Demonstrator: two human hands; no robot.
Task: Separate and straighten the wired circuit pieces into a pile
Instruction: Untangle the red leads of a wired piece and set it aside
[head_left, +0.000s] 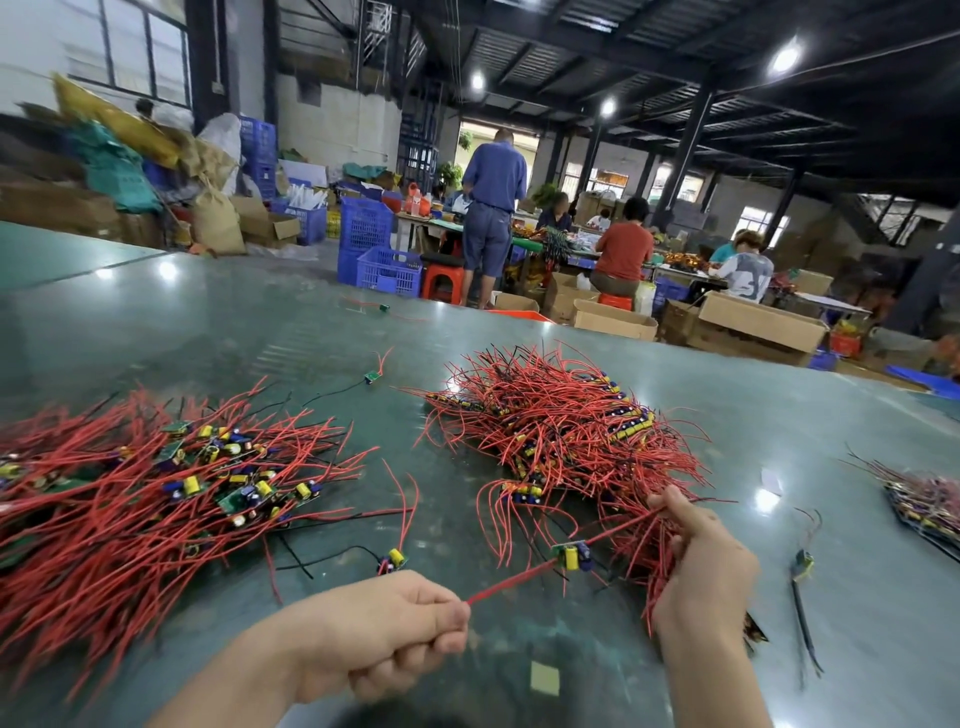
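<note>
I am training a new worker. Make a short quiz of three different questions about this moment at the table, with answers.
1. True or false: the left hand pinches a red wire.
2. What hangs in the air between the two hands: (a) a circuit piece, (b) a blue crate, (c) a stool?
3. Which hand grips a bundle of red wires?

Key: 1. True. 2. (a), its wires stretched taut between the hands. 3. The right hand, near the tangled pile.

left pile (130, 493): cut off, blurred | far-right pile (930, 501): cut off
</note>
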